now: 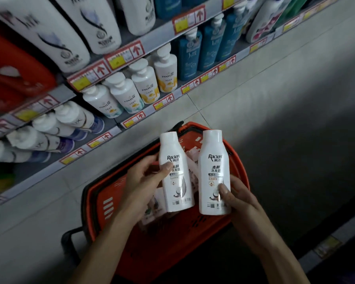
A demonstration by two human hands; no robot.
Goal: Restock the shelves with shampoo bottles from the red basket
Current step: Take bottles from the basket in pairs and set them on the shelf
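Observation:
Two white shampoo bottles with black lettering are held upright above the red basket (237, 167). My left hand (143, 183) grips the left bottle (173, 160) around its middle, thumb across the label. The right bottle (212, 160) is gripped low down by my right hand (237, 198), thumb on its front. The bottles stand side by side, a small gap between them. More pale packages lie inside the basket, partly hidden behind the bottles. The shelves (119, 124) rise at the left.
White Pantene pump bottles (146, 83) and blue bottles (209, 46) fill a lower shelf. Large white bottles (94, 23) stand above, white-and-purple ones (70, 124) lower left. Red price tags line the shelf edges. Grey tiled floor (275, 99) stretches right. A black basket handle (70, 242) sticks out left.

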